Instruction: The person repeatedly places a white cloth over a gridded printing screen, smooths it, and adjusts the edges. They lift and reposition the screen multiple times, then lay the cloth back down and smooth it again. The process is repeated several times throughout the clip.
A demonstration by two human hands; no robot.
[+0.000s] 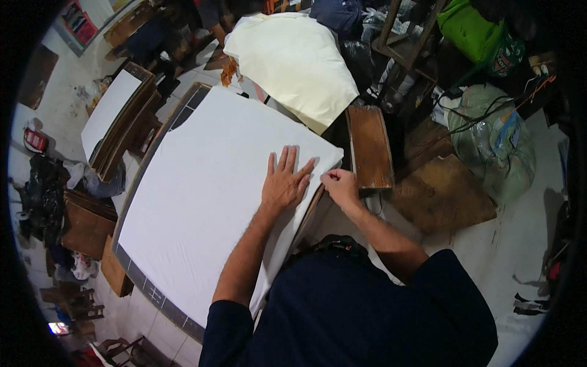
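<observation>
A large white cloth (195,177) lies over a dark board (160,317) with pale markings, whose edge shows along the left and the near left. My left hand (285,182) rests flat on the cloth near its right side, fingers spread. At the board's right edge, my right hand (340,185) pinches the cloth's border between thumb and fingers. Small creases run through the cloth around both hands. Below my right hand the cloth hangs a little over the board's side.
Beyond the board, a cream cloth (293,64) covers another surface. A wooden box (370,147) stands just right of my right hand. Stacked boards (116,116) are at the left. A brown board (443,192) and a wrapped green bundle (492,147) lie on the floor at right.
</observation>
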